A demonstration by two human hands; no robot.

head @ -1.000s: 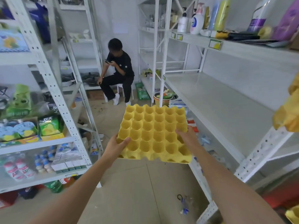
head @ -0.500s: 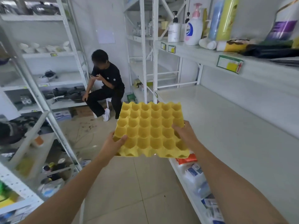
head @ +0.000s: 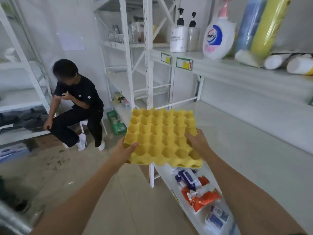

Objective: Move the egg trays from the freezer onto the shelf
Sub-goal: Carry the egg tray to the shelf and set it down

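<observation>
I carry an empty yellow egg tray [head: 162, 136] level in front of me, with both hands on it. My left hand [head: 123, 151] grips its near left corner, thumb on top. My right hand [head: 196, 140] grips its right edge, thumb lying in the cups. The tray hangs over the front left corner of a wide bare white shelf [head: 245, 141] on my right. No freezer is in view.
A person in black [head: 76, 109] sits on a stool ahead left in the aisle. The upper shelf [head: 237, 68] holds pump bottles, a soap bottle [head: 217, 37] and rolls. Packets [head: 198, 192] lie on the lower shelf. A white upright post [head: 149, 65] stands behind the tray.
My view has swung right and closer to the white shelf. The tray, held the same way in both hands, now reaches over the shelf's front corner.
</observation>
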